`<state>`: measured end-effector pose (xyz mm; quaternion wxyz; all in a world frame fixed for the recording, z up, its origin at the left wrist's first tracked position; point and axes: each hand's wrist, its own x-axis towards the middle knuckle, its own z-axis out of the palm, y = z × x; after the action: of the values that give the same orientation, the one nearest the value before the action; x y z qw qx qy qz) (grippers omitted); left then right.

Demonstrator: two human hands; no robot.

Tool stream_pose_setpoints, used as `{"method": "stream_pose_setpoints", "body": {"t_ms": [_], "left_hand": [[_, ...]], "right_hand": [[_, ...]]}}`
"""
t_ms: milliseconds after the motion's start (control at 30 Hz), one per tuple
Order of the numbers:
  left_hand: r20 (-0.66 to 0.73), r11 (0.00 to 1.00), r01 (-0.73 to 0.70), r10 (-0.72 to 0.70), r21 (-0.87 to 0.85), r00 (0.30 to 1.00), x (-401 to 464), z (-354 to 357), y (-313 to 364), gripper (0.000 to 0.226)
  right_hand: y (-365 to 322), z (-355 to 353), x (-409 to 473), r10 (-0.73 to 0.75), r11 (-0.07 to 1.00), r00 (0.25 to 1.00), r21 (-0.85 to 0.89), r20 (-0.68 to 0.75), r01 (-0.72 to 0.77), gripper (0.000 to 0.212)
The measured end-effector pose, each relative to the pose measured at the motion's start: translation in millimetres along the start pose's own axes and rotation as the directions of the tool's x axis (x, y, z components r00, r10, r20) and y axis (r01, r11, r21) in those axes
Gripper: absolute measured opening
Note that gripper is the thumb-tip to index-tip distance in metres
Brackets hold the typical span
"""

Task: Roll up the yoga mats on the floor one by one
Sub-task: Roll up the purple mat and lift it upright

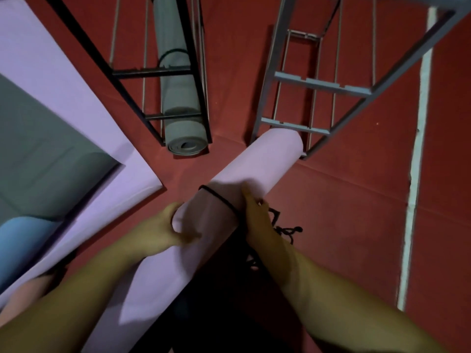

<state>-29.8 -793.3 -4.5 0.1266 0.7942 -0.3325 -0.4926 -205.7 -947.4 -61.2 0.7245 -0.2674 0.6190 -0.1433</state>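
Scene: a red floor (331,200) is being viewed from above, from a camera worn on the person's head; the pink roll is being used as the landmark for every place below.
Pink roll: a pink yoga mat (244,171), already rolled into a tube, is being held up off the floor, its far end being pointed towards the grey rack.
Band: a thin black band (219,197) is being worn around the roll's middle; whether it is being tightened cannot be told.
Left hand: the left hand (163,225) is being curled round the left side of the roll, just nearer than the band.
Right hand: the right hand (254,212) is being wrapped over the right side of the roll, beside the band, thumb on top.
Grey rack: an empty grey metal rack (318,85) is being met at the roll's far end.
Black rack: beyond and left of the roll, a rolled grey mat (178,98) is being stored in a black rack (153,72); this one is judged finished.
Unrolled mats: left of the roll, a flat pink mat (76,103) is lying on the floor with a dark grey mat (46,154) on it; a blue mat (23,245) is showing at the edge, partly hidden.
Progress: two mats are judged rolled; at least two, perhaps three, are being left to do.
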Motion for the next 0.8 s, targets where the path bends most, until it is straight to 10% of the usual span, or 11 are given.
{"method": "stream_pose_setpoints", "body": {"t_ms": [367,533,667,800], "left_hand": [[-0.042,1.0,0.005,-0.004,0.014,0.999,43,15,36,0.114],[-0.018,0.968,-0.004,-0.001,-0.25,1.0,66,21,47,0.11],[0.207,0.95,0.194,-0.145,-0.243,0.968,52,55,28,0.083],[0.14,0.947,0.245,-0.219,-0.209,0.966,43,85,-2,0.115]], "right_hand": [[-22,-1,46,-0.156,0.986,0.983,0.044,-0.101,0.161,0.082],[-66,-14,84,-0.22,0.975,0.96,-0.016,-0.175,0.22,0.099],[-59,-39,80,-0.215,0.976,0.971,-0.049,-0.106,0.211,0.089],[21,-49,38,-0.112,0.964,0.993,-0.237,0.044,0.119,0.069]]}}
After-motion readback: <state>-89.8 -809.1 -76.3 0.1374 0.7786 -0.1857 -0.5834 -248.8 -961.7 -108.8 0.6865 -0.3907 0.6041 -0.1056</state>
